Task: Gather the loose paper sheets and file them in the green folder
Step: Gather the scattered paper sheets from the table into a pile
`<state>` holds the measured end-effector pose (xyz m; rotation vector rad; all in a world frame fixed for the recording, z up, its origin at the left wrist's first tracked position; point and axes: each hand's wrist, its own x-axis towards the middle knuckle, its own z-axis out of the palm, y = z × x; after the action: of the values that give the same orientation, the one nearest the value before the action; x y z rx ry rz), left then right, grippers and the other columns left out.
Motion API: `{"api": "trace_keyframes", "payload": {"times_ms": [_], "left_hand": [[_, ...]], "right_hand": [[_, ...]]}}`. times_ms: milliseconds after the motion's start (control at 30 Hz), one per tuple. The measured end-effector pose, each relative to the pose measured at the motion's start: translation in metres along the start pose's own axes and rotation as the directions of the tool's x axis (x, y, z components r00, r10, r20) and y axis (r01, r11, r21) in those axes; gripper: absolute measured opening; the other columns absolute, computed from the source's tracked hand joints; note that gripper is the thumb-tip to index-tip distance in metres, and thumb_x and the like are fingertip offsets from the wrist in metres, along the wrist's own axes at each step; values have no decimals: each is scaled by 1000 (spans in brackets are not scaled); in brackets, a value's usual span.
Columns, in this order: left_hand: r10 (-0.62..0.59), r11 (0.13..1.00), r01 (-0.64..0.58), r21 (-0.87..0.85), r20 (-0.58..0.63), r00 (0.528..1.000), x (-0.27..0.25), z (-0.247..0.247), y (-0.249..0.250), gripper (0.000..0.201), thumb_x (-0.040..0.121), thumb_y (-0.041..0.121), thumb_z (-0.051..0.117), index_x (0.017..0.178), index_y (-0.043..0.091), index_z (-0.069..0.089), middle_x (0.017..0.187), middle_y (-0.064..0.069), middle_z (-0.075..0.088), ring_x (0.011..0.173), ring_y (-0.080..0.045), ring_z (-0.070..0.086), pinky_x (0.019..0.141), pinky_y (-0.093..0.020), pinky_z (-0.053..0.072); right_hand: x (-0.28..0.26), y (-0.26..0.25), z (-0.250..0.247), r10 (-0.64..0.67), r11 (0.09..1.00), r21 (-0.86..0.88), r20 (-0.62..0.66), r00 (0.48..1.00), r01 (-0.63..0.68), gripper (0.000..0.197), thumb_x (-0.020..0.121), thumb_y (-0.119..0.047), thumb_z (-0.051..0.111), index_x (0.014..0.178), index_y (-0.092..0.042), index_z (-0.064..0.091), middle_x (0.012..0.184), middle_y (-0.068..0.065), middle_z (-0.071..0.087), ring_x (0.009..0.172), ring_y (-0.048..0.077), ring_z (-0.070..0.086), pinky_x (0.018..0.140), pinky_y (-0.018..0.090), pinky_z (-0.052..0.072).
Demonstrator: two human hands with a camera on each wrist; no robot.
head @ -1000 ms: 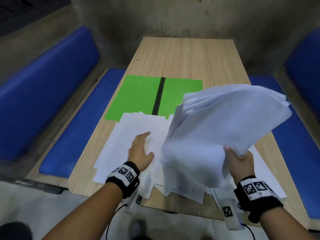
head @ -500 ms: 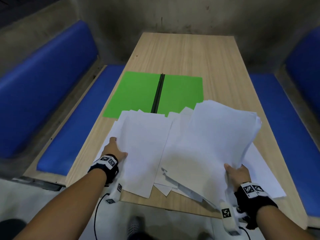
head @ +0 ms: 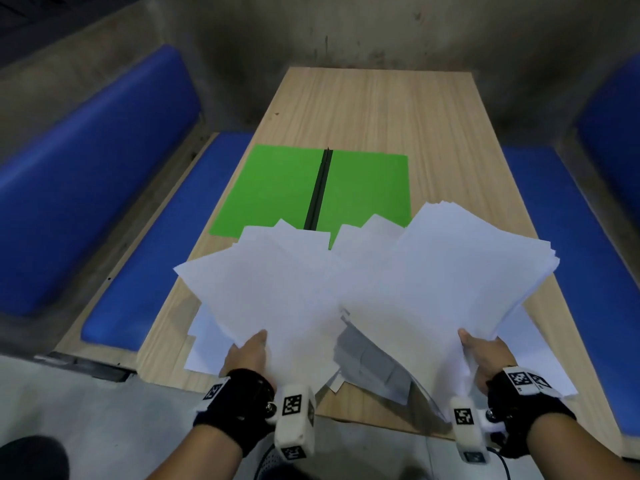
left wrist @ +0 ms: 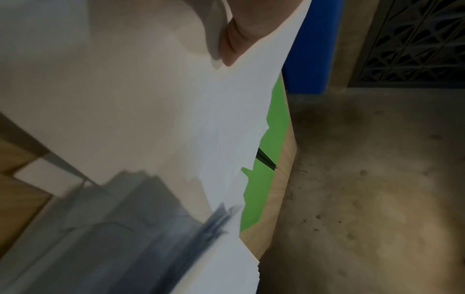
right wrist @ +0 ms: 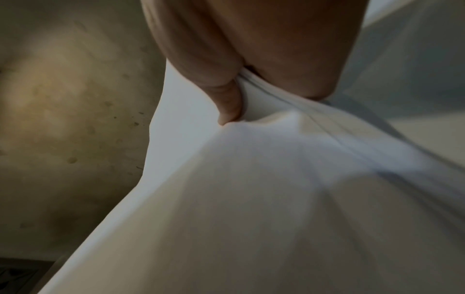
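The green folder (head: 363, 188) lies open on the wooden table (head: 374, 105), its black spine running away from me. Its near edge is covered by white paper. My left hand (head: 247, 353) grips the near corner of a lifted bundle of sheets (head: 270, 289); the thumb (left wrist: 236, 39) presses on top in the left wrist view. My right hand (head: 485, 355) pinches a thicker stack of sheets (head: 450, 271), also raised off the table, with the thumb (right wrist: 229, 107) dug into the paper. More loose sheets (head: 533, 351) lie flat underneath at the table's near end.
Blue padded benches (head: 145, 244) run along both sides of the table, the right bench (head: 588, 271) close to the paper. The far half of the table beyond the folder is bare wood. A concrete wall stands behind, grey floor below.
My left hand slid from pressing flat on the left sheets to their near corner and lifted them. The right stack dropped lower and flatter. The view tilted slightly.
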<state>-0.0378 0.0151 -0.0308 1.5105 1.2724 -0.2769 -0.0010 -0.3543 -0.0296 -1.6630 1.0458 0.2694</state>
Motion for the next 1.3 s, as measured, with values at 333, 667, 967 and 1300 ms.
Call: {"api": "trace_keyframes", "payload": {"times_ms": [333, 667, 967, 1300], "left_hand": [[242, 968, -250, -41, -139, 960, -23, 10, 41, 71, 91, 14, 57, 149, 6, 17, 156, -12, 24, 141, -31, 30, 116, -39, 26], [377, 644, -241, 726, -28, 926, 25, -29, 57, 50, 77, 34, 65, 119, 15, 45, 136, -11, 26, 121, -35, 28, 100, -51, 37], [541, 718, -494, 490, 55, 839, 22, -43, 65, 36, 81, 3, 57, 116, 10, 54, 104, -18, 66, 94, -35, 62, 77, -34, 47], [708, 581, -726, 368, 212, 674, 14, -86, 138, 30, 83, -8, 52, 104, 8, 66, 95, -14, 65, 90, -28, 61, 80, -38, 47]], "right_hand": [[6, 3, 1, -22, 1000, -18, 21, 1000, 23, 69, 88, -23, 63, 141, 9, 34, 145, 25, 42, 128, 44, 45, 99, 45, 41], [7, 3, 0, -25, 999, -32, 35, 999, 26, 67, 90, -21, 61, 140, 12, 31, 146, 27, 39, 131, 43, 41, 105, 44, 35], [10, 4, 1, 16, 1000, -7, 36, 999, -16, 70, 88, -25, 64, 141, 10, 34, 146, 24, 41, 131, 41, 43, 105, 44, 36], [21, 14, -5, 40, 993, 109, 64, 997, -47, 103, 73, -46, 75, 147, 5, 24, 149, 19, 38, 129, 40, 45, 96, 42, 41]]}}
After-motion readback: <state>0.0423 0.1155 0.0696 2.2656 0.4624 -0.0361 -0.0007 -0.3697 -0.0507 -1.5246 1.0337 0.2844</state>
